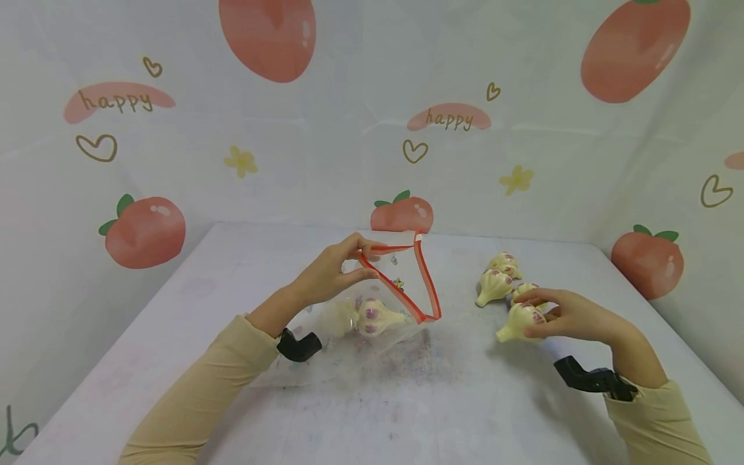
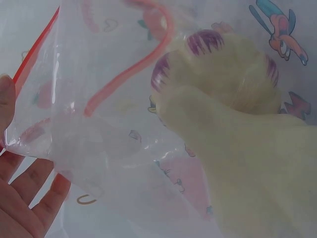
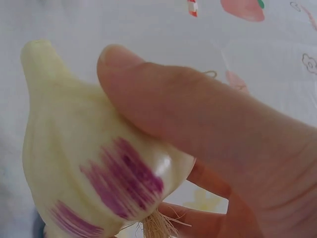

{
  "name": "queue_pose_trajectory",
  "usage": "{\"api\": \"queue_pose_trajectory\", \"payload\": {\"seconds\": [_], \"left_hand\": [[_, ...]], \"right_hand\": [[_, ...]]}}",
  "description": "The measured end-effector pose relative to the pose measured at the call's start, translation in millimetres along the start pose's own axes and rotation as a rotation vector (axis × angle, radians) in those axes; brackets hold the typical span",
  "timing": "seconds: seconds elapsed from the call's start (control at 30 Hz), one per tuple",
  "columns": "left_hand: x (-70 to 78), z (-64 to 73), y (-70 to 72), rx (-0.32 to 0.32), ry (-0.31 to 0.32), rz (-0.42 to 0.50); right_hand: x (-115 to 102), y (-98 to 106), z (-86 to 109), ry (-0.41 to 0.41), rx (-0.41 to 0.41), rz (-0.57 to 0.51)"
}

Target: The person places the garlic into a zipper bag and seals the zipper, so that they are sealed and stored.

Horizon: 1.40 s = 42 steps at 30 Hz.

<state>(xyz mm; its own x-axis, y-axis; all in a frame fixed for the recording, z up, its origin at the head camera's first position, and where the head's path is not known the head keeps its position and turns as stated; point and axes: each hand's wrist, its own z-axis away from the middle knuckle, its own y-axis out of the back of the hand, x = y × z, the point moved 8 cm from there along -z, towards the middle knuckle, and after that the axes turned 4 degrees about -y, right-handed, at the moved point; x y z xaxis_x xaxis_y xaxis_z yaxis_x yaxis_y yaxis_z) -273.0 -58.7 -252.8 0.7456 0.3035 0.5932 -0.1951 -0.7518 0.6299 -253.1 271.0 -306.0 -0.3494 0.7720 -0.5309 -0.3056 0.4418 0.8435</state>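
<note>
My left hand (image 1: 332, 274) pinches the edge of a clear zip bag (image 1: 429, 287) with a red-trimmed mouth, which gapes to the right. Inside the bag lie garlic bulbs (image 1: 374, 319), cream with purple streaks; the left wrist view shows them large through the film, one garlic bulb (image 2: 233, 59) behind another. My right hand (image 1: 584, 318) holds a garlic bulb (image 1: 517, 323) between thumb and fingers, its stem towards the left. Dry roots (image 3: 157, 225) show at its base in the right wrist view. Whether this bulb touches the table is unclear.
Just beyond the right hand several more bulbs cluster, among them one garlic bulb (image 1: 494, 286) with its stem towards me and another garlic bulb (image 1: 504, 263) behind it. The white table (image 1: 372, 420) meets a patterned cloth backdrop (image 1: 325, 174) at its back and sides.
</note>
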Motion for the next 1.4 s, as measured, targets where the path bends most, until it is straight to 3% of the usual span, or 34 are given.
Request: {"api": "queue_pose_trajectory", "payload": {"seconds": [0.33,0.73,1.4], "left_hand": [[0.1,-0.1,-0.2,0.002,0.009,0.006],[-1.4,0.5,-1.1,-0.002,0.022,0.003],[-0.7,0.5,-2.5,-0.006,-0.001,-0.006]], "right_hand": [[-18.8,8.9,-2.2,0.059,0.108,0.046],[-30.8,10.0,-7.1,0.011,0.131,0.034],[-53.8,14.7,-18.5,0.008,0.267,-0.009]]}}
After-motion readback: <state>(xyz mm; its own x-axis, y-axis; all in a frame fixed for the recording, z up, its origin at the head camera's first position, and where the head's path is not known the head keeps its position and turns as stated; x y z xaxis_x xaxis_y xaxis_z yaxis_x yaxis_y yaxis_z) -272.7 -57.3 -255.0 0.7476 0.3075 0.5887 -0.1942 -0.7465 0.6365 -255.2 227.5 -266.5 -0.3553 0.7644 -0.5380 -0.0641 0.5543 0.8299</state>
